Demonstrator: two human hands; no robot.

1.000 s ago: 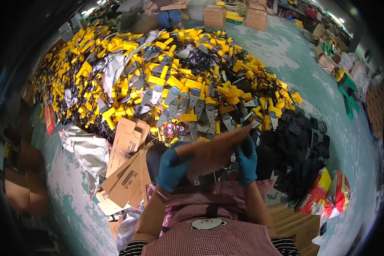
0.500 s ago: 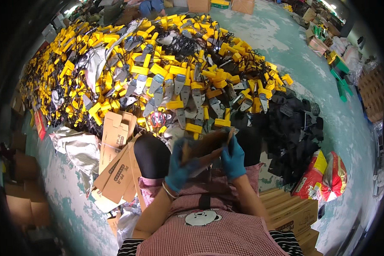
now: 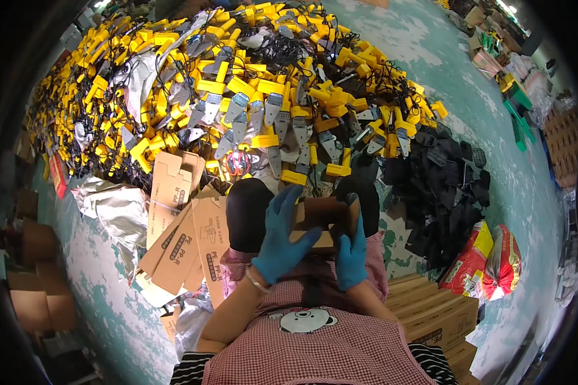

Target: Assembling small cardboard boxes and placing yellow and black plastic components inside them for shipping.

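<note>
A small brown cardboard box [image 3: 321, 208], unfolded into shape with its inside showing, is upheld over my lap between my two blue-gloved hands. My left hand [image 3: 280, 239] lies along the box's left side with the fingers stretched out and the thumb spread away. On the right side, my right hand [image 3: 351, 253] has its thumb and fingers closed around the box's wall. To the left of my knees lie several flattened cardboard boxes [image 3: 185, 247]. Ahead of my knees rises a large heap of yellow-handled tools with grey plates and black cords [image 3: 250, 119].
Black flat pieces [image 3: 433, 192] are piled on the right. Beyond them stand red and yellow sacks [image 3: 499, 266]. A stack of closed cartons [image 3: 433, 314] is beside my right hip. A crumpled white sack [image 3: 114, 212] lies at the left on the worn green floor [image 3: 494, 154].
The box, blurred and tilted before, now has its open inside facing me. My left hand has spread its fingers and thumb. The view has shifted slightly.
</note>
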